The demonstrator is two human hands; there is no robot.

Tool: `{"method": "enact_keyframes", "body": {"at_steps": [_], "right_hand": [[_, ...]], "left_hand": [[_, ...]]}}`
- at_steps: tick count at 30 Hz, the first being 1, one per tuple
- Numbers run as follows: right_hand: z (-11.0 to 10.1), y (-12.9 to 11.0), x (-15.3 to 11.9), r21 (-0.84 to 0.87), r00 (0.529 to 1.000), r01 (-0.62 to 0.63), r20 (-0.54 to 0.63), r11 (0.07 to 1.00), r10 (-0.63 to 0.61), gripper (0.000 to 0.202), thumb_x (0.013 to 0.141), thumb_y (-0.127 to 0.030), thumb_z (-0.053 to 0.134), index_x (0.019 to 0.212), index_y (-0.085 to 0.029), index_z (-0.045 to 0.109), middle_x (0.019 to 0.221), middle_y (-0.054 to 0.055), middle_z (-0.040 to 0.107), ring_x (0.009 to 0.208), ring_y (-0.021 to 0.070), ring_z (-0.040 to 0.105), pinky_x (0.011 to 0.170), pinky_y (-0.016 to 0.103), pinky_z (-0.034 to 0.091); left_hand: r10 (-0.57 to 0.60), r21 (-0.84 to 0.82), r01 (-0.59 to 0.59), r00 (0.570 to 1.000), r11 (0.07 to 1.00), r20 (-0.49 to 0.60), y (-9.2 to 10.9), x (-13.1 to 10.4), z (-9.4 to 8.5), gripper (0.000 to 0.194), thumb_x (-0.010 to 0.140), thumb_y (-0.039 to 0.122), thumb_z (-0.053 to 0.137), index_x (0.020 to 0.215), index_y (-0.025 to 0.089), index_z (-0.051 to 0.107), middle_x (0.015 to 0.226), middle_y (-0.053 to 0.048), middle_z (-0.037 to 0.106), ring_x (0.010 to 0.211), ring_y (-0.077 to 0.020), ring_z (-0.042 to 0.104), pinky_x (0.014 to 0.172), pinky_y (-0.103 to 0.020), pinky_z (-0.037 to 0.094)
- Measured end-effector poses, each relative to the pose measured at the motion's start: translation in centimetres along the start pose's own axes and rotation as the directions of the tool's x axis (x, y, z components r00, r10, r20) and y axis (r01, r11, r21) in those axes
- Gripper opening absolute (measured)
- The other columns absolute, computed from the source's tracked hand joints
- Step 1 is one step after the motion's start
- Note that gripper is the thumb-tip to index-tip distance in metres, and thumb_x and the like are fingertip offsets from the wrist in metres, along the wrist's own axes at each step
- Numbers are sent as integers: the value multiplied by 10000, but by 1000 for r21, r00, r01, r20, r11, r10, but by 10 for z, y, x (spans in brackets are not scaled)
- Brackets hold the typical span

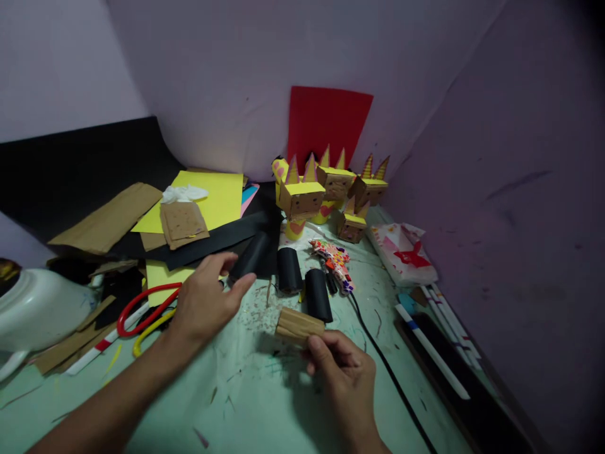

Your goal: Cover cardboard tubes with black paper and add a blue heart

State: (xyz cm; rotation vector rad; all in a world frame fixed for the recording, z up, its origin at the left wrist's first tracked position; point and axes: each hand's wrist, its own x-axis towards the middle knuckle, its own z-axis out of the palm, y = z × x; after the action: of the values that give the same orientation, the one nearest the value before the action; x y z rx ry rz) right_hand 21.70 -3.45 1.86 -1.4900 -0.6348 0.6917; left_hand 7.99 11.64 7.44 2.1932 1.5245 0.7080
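Observation:
My left hand (205, 299) has its thumb and fingers around the lower end of a black paper tube (253, 252), which is tilted and slightly blurred. In my right hand (343, 372), a small folded piece of brown cardboard (297, 326) is pinched between thumb and fingers above the table. Just beyond it are a second black tube (289, 271) and a third black tube (318, 296). A glue gun (333, 260) wrapped in flowery paper lies to their right, its black cord running toward me.
Several cardboard box-headed figures (302, 203) with yellow horns stand behind, near a red sheet (328, 120). Yellow paper (222, 189), cardboard scraps (111, 217), red-handled scissors (123, 315) and a white pot-like vessel (42, 309) are on the left. A plastic packet (404, 255) and white sticks (435, 353) lie right.

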Motion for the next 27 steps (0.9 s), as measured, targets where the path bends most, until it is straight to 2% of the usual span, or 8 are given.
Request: {"method": "enact_keyframes", "body": {"at_steps": [2, 3, 6, 9, 14, 17, 21, 27], "right_hand": [[-5, -6, 2, -3, 1000, -9, -25, 1000, 9, 283, 759, -404, 665, 609, -164, 671, 430, -15, 577, 420, 131, 563, 455, 217, 445], [-7, -11, 3, 6, 999, -15, -38, 1000, 15, 274, 753, -407, 674, 624, -165, 675, 432, -18, 577, 435, 141, 584, 465, 220, 455], [-14, -23, 4, 62, 995, -1, -104, 998, 7, 251, 732, -403, 700, 635, -173, 671, 440, -26, 579, 499, 169, 651, 496, 219, 482], [-25, -27, 9, 88, 987, 65, -155, 994, -51, 244, 730, -391, 710, 626, -176, 664, 424, -32, 569, 515, 180, 675, 489, 211, 492], [-44, -25, 24, 29, 943, 268, -213, 963, -257, 229, 762, -331, 694, 592, -180, 660, 430, -30, 582, 507, 178, 683, 493, 207, 503], [-47, -34, 27, -75, 857, 464, -213, 882, -469, 229, 774, -250, 683, 556, -191, 643, 497, -19, 623, 514, 149, 656, 488, 201, 472], [-40, -49, 25, -135, 742, 665, 3, 735, -670, 188, 793, -158, 652, 612, -209, 657, 560, -8, 653, 494, 132, 601, 480, 221, 442], [-36, -56, 31, -179, 630, 776, 254, 604, -734, 149, 797, -100, 610, 714, -216, 654, 577, 13, 680, 500, 151, 634, 477, 232, 467]], "left_hand": [[-51, 288, 27, 996, 957, 79, 10, 27, 1, 556, 808, 505, 487, 1241, 156, 489, 1181, -157, 629, 1069, -333, 593, 844, -429, 470], [-78, 327, 36, 990, 944, 116, 16, 39, 5, 588, 794, 540, 496, 1236, 153, 495, 1138, -182, 652, 1043, -381, 604, 813, -481, 474], [-102, 365, 26, 976, 931, 192, 26, 63, 19, 588, 707, 528, 611, 1118, 108, 573, 985, -236, 698, 949, -451, 630, 768, -541, 470], [-109, 340, 21, 964, 940, 241, 22, 70, 28, 564, 656, 394, 687, 1127, 106, 572, 1027, -246, 690, 974, -440, 631, 786, -522, 477], [100, 97, -133, 953, 986, 287, 3, 44, 16, 714, 692, 258, 645, 1346, 153, 376, 1299, -113, 579, 1171, -219, 555, 969, -293, 428], [253, -126, -230, 941, 965, 223, -9, 13, 4, 567, 715, 264, 601, 1253, 164, 454, 1247, -90, 580, 1139, -228, 551, 981, -324, 425], [404, -337, -309, 875, 889, 265, -16, -15, 0, 487, 740, 152, 554, 1219, 218, 493, 1222, -90, 559, 1123, -260, 539, 968, -403, 433], [500, -417, -347, 793, 840, 349, -18, -23, 12, 602, 747, 32, 481, 1295, 276, 427, 1321, -71, 488, 1230, -254, 454, 1061, -429, 353]]}}
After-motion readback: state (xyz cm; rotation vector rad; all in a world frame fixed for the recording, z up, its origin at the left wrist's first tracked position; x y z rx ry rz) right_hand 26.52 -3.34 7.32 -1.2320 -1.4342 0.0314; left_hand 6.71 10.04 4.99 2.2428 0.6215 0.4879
